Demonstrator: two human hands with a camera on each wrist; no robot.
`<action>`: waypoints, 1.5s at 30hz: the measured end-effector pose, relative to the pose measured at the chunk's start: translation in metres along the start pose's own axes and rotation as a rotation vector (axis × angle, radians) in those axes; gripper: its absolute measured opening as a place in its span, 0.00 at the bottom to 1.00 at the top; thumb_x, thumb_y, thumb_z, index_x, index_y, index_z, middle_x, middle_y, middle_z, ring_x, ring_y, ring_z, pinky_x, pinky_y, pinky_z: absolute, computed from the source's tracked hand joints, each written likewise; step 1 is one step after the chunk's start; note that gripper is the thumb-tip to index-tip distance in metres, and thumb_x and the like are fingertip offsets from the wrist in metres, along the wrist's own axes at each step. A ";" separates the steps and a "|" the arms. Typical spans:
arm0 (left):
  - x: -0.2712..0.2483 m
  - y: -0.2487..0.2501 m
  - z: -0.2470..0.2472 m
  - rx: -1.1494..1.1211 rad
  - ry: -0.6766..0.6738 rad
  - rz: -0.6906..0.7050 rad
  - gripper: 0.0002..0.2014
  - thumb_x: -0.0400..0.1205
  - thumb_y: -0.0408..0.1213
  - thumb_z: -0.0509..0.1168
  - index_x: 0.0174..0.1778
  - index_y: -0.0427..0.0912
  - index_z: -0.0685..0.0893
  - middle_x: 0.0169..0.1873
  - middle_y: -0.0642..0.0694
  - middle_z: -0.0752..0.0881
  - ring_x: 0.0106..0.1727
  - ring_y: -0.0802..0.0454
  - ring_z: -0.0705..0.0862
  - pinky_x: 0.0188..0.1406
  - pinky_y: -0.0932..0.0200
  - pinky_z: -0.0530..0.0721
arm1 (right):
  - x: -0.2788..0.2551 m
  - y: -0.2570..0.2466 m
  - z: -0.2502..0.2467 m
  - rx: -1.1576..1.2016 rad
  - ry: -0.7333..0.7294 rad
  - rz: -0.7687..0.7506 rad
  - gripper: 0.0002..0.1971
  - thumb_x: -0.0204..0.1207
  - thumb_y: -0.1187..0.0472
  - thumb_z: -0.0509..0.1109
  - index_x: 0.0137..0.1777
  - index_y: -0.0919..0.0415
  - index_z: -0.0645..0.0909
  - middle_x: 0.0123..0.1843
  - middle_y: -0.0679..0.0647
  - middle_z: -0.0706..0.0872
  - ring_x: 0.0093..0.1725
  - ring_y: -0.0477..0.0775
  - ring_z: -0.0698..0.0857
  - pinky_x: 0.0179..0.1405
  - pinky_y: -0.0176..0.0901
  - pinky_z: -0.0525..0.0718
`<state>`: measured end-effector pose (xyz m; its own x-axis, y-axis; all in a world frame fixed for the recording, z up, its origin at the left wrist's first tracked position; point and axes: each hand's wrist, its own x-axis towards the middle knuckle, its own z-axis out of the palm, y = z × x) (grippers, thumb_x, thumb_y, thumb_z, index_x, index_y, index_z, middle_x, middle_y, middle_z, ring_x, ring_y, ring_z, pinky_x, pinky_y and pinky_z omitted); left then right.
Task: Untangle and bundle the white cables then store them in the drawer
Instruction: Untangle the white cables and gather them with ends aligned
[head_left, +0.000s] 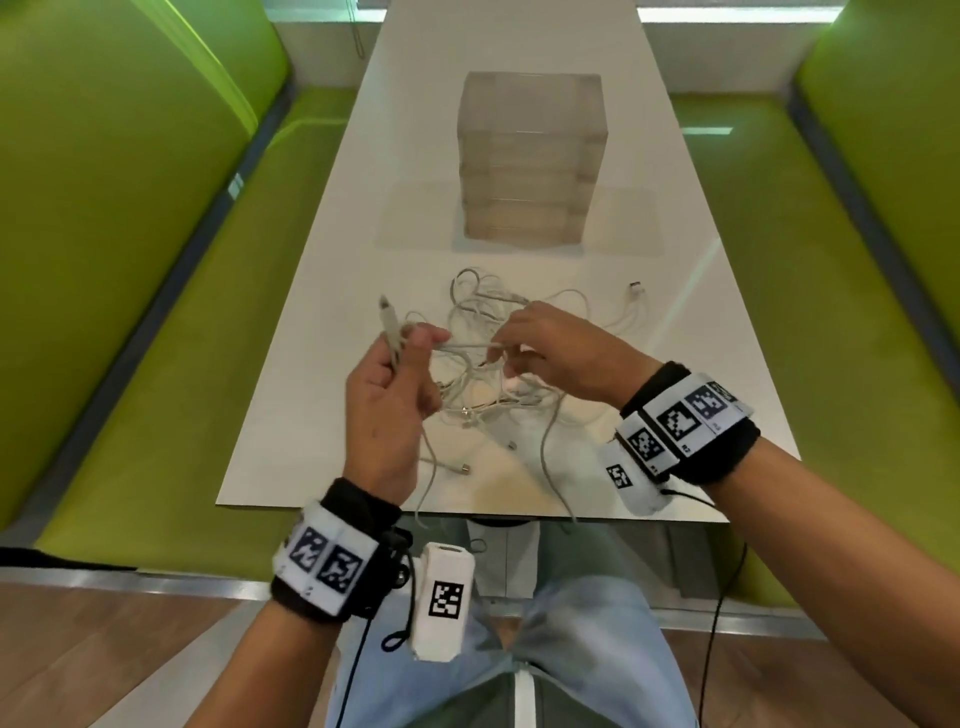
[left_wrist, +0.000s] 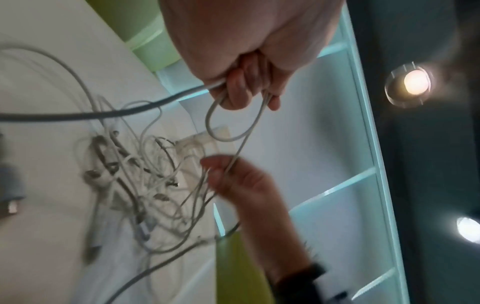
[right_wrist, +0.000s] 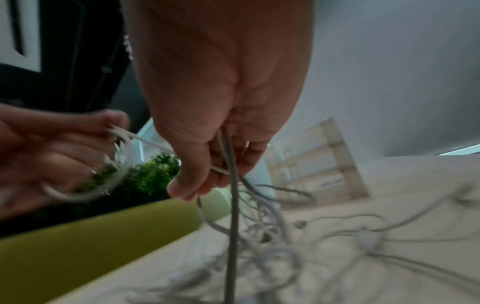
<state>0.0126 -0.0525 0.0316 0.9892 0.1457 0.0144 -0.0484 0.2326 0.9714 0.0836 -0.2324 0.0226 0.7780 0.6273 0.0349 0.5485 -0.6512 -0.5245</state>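
Observation:
A tangle of white cables (head_left: 488, 400) lies on the white table (head_left: 322, 364) near its front edge. My left hand (head_left: 415, 345) is raised above the tangle and grips one cable folded into loops (left_wrist: 228, 127), its plug end (head_left: 387, 317) sticking up past the thumb. A strand runs across to my right hand (head_left: 506, 356), which pinches it just above the pile. In the right wrist view more strands pass through the right hand's fingers (right_wrist: 187, 189) down into the tangle (right_wrist: 280, 236). The translucent drawer unit (head_left: 530, 156) stands behind the cables with its drawers closed.
Green upholstered benches (head_left: 130, 312) flank the table on both sides. A loose cable end with a USB plug (head_left: 635, 288) lies to the right of the tangle. Two strands (head_left: 558, 493) hang over the table's front edge towards my lap.

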 end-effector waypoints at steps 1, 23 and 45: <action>0.001 0.003 -0.006 -0.052 0.011 0.010 0.11 0.85 0.40 0.59 0.39 0.45 0.83 0.18 0.58 0.66 0.21 0.61 0.61 0.22 0.67 0.64 | 0.000 0.010 0.000 -0.023 0.007 0.036 0.09 0.75 0.69 0.68 0.54 0.63 0.86 0.47 0.56 0.85 0.51 0.55 0.77 0.56 0.46 0.74; 0.009 0.000 -0.033 -0.049 0.085 0.041 0.13 0.89 0.40 0.53 0.40 0.45 0.77 0.18 0.58 0.64 0.22 0.59 0.60 0.22 0.64 0.62 | -0.081 0.002 0.014 -0.174 -0.412 0.002 0.12 0.76 0.61 0.70 0.56 0.47 0.86 0.57 0.43 0.84 0.57 0.47 0.78 0.51 0.42 0.79; 0.002 -0.009 -0.029 -0.026 0.062 0.005 0.13 0.89 0.41 0.54 0.41 0.43 0.78 0.19 0.57 0.63 0.22 0.58 0.59 0.23 0.62 0.59 | -0.076 0.000 -0.007 0.265 -0.015 0.088 0.03 0.75 0.67 0.72 0.44 0.59 0.83 0.40 0.45 0.86 0.40 0.41 0.81 0.41 0.26 0.75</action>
<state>0.0109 -0.0267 0.0160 0.9785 0.2063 0.0033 -0.0573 0.2566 0.9648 0.0268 -0.2827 0.0263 0.8137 0.5804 -0.0321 0.3783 -0.5705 -0.7290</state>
